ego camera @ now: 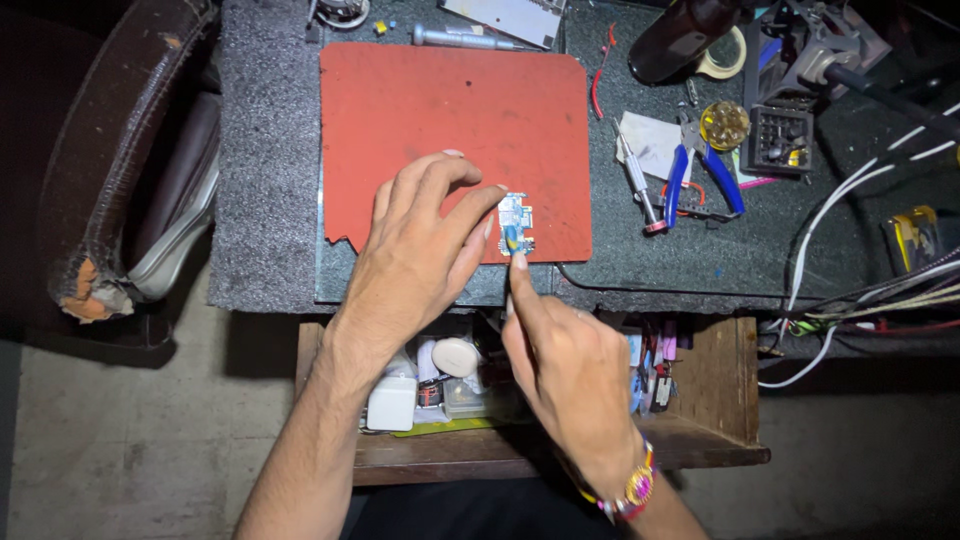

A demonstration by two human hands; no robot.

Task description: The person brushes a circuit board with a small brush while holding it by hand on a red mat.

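Left hand (pixel 420 245) lies flat on the red mat (pixel 450 110), fingers spread, index tip steadying the small circuit board (pixel 516 226) from its left. Right hand (pixel 570 375) comes up from below, fingers pinched round a thin tool, tip at the board's lower edge. Board stands lengthwise near the mat's front edge, open drawer (pixel 715 400) just beneath

Small circuit board (pixel 516 225) lies flat on red mat's (pixel 450 120) lower edge.
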